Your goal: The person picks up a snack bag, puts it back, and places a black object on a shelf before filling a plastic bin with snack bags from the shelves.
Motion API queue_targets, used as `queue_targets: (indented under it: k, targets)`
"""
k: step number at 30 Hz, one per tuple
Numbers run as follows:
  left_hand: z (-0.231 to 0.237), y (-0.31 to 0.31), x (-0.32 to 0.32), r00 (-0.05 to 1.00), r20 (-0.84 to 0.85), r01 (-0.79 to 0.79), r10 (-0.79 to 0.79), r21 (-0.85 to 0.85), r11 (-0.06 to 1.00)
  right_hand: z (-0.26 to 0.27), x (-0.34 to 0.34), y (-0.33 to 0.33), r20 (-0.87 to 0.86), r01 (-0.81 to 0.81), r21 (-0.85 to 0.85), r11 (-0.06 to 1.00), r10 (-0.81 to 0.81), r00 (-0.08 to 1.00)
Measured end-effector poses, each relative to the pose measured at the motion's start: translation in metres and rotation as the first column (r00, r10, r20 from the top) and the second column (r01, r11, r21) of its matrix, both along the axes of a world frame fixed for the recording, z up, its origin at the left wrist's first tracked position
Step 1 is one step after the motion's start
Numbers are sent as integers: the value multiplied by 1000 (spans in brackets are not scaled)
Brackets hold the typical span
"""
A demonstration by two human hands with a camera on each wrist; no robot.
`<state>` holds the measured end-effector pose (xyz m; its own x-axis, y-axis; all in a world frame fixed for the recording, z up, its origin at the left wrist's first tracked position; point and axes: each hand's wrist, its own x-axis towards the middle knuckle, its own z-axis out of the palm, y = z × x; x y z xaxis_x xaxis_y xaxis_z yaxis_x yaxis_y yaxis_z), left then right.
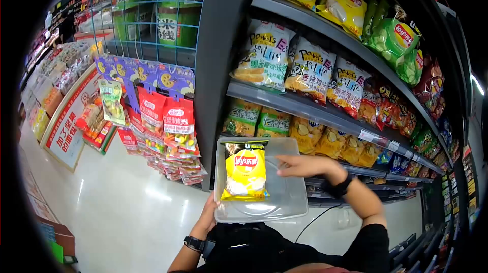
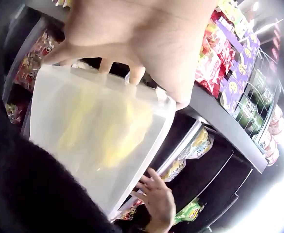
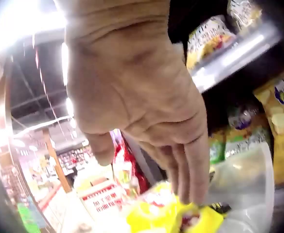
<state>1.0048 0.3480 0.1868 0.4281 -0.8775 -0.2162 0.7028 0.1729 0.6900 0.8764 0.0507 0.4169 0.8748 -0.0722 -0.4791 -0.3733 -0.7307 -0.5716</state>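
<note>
A translucent plastic bin (image 1: pixel 290 194) is held in front of my body. My left hand (image 1: pixel 206 216) grips its left side; in the left wrist view the fingers (image 2: pixel 137 73) curl over the bin's edge. Inside the bin, toward its left, lies a yellow bag of Lay's chips (image 1: pixel 245 174) with its label facing up. My right hand (image 1: pixel 307 165) is over the bin's right part, to the right of the bag, and holds nothing. Its fingers (image 3: pixel 197 170) are extended, and they overlap the yellow bag in the right wrist view.
Shelves (image 1: pixel 325 105) stocked with snack bags rise ahead and to the right. White Powers chip bags (image 1: pixel 264 54) stand above the bin. Red candy packets (image 1: pixel 178 125) hang at the left beside a dark shelf post (image 1: pixel 218 69). A framed sign (image 1: pixel 68 125) stands farther left.
</note>
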Motion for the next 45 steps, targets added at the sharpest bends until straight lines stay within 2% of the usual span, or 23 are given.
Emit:
queue_targets:
  k: [3,5,6,7,8,11,13,14,15,17,18,21,24,27,30,33,34,37,38,41,42,43,45]
  targets:
    - [-2,11,6,999,53,8,-8,7,1000,124,10,11,54,-41,346,937,24,998]
    - [-7,16,9,996,84,-9,8,10,1000,199,13,22,301,-102,-61,993,116,946]
    - [-4,17,8,994,109,-26,23,24,999,226,20,17,448,-122,-416,901,320,835]
    - [-4,17,8,994,103,-30,28,13,999,250,28,10,538,-11,-188,982,112,836]
    - [-7,19,7,995,96,-33,32,4,999,272,39,-10,614,125,-305,944,95,784]
    - [-10,24,5,993,101,-63,59,36,997,318,74,-86,819,465,-312,829,-14,574]
    - [-11,23,3,993,105,-62,62,-5,998,329,91,-160,800,661,-517,544,33,599]
    - [-6,23,1,992,93,-86,87,-8,996,337,96,-160,674,744,-533,403,-329,661]
    - [-5,23,0,992,86,-87,87,-7,996,338,95,-171,637,748,-477,463,-404,656]
    - [-7,29,-1,993,65,-102,102,0,995,330,96,-189,672,797,-414,439,-444,593]
    - [-13,31,-1,992,64,-108,108,-10,994,326,104,-217,733,851,-350,391,-452,509]
    - [-12,35,1,992,45,-114,115,-23,993,319,105,-229,814,889,-281,361,-401,420]
    - [-16,38,3,989,83,-123,122,4,992,323,103,-235,750,825,-310,472,-412,517]
    - [-15,37,4,988,90,-123,122,7,992,315,107,-244,859,820,-296,490,-238,453]
    - [-18,36,8,994,61,-93,93,5,996,307,118,-244,918,887,-314,337,-131,375]
    - [-16,31,8,992,75,-100,100,-13,995,311,116,-228,886,865,-425,267,-75,458]
    - [-16,30,9,992,78,-102,102,-6,995,308,117,-229,911,884,-401,239,2,413]
    - [-20,28,11,990,92,-107,106,11,994,313,109,-214,916,876,-400,267,100,388]
    - [-22,28,12,989,103,-108,106,14,994,311,105,-207,933,862,-360,356,158,324]
    - [-16,27,12,991,97,-93,90,25,995,317,96,-201,939,843,-327,427,249,239]
    - [-13,27,12,993,89,-84,81,28,996,319,87,-189,903,825,-381,418,357,237]
    - [-10,27,13,994,81,-75,72,32,997,326,83,-193,913,821,-362,442,345,217]
    - [-15,24,14,991,100,-91,87,35,995,322,64,-74,987,713,-103,693,159,-12]
